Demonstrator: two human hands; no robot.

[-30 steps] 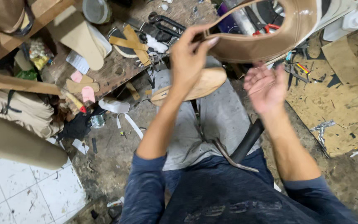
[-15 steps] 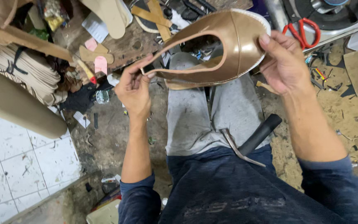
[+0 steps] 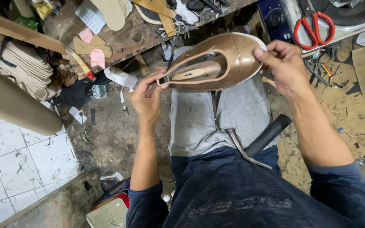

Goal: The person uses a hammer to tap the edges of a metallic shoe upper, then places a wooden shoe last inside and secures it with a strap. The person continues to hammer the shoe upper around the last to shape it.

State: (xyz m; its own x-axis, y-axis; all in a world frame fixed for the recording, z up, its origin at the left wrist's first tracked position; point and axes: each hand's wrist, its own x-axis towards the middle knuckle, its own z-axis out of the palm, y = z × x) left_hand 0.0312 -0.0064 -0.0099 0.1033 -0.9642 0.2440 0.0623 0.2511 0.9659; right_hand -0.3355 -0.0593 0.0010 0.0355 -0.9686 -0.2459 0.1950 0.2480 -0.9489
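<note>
The bronze shoe point(image 3: 216, 63) is now lower and steadier over the lap than a moment ago, opening facing up. The right hand point(image 3: 281, 65) grips its toe; the left hand point(image 3: 146, 99) pinches the heel end. A hammer point(image 3: 256, 141) rests across the thighs.

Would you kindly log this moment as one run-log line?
left hand: pinches heel end of bronze shoe | right hand: grips toe | shoe: over lap | hammer: on lap
</note>
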